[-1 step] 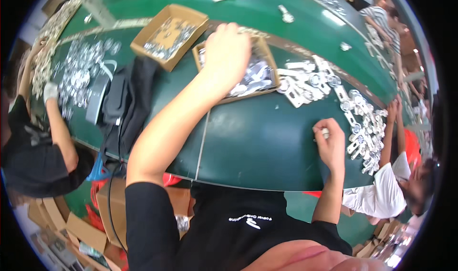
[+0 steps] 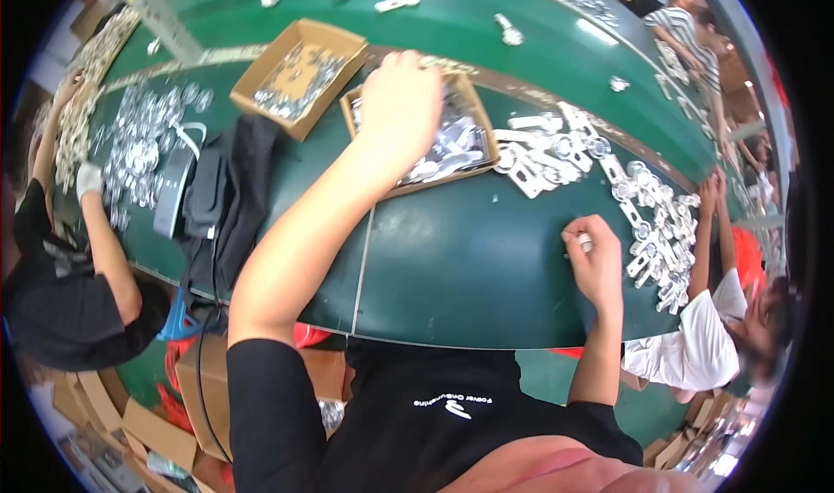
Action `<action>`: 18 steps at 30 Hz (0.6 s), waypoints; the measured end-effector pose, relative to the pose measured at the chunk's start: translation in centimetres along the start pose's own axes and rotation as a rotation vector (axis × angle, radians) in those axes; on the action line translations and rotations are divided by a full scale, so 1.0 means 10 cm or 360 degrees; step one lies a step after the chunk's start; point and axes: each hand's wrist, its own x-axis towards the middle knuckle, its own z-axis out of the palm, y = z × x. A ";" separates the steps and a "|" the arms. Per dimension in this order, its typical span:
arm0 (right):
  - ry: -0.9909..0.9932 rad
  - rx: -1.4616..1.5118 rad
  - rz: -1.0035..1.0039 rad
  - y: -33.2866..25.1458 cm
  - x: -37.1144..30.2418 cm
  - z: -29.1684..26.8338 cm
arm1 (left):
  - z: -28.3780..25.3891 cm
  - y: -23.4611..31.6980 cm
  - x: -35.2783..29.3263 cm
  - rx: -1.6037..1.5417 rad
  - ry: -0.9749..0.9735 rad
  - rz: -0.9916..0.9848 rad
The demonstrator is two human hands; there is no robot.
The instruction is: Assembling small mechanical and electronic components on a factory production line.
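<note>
My left hand (image 2: 401, 98) reaches over a cardboard box (image 2: 488, 137) of shiny clear and silvery pieces (image 2: 456, 141). Its back faces up and its fingertips are hidden, so whether it grips a piece cannot be made out. Lower right, above the green tabletop, my right hand (image 2: 598, 258) is closed around a small white piece (image 2: 585, 243), mostly covered by the fingers. Beyond it, to the right, lies a pile of white flat parts with round clear ends (image 2: 660, 232); a second cluster of such parts (image 2: 543, 154) sits just right of the box.
A second cardboard box (image 2: 300, 76) with small metal pieces stands left of the first. Farther left are a black bag (image 2: 239, 189) and loose clear pieces (image 2: 143, 145). White parts lie on the green belt (image 2: 452, 24) behind. Co-workers sit on both sides.
The whole view has shifted slightly, with the table and boxes a little to the left and lower. Both hands keep nearly the same places and poses.
</note>
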 end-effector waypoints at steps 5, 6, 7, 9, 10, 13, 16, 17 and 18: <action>-0.0017 0.0092 0.0109 0.02 -0.06 -0.06 | -0.26 0.05 0.04 -0.0285 0.0013 -0.0025; -0.0035 0.0071 0.0100 0.01 -0.06 -0.09 | -0.31 0.08 0.08 -0.0349 0.0094 -0.0016; -0.0059 0.0056 0.0089 0.00 -0.06 -0.09 | -0.39 0.12 0.08 -0.0560 0.0151 -0.0030; -0.0046 0.0067 0.0058 0.01 -0.06 -0.11 | -0.48 0.23 0.07 -0.1002 0.0271 0.0024; -0.0069 0.0067 0.0028 0.02 -0.06 -0.11 | -0.54 0.31 0.04 -0.1196 0.0219 0.0020; -0.0037 0.0154 0.0141 -0.02 -0.10 -0.10 | -0.62 0.54 -0.10 -0.1497 0.0074 0.0114; 0.0016 0.0274 0.0231 0.08 -0.11 -0.12 | -0.64 0.70 -0.20 -0.1650 -0.0080 0.0164; 0.0042 0.0250 0.0203 0.10 -0.11 -0.14 | -0.64 0.74 -0.26 -0.1693 -0.0101 0.0160; 0.0121 0.0226 0.0112 0.18 -0.07 -0.15 | -0.62 0.76 -0.25 -0.1699 -0.0112 0.0200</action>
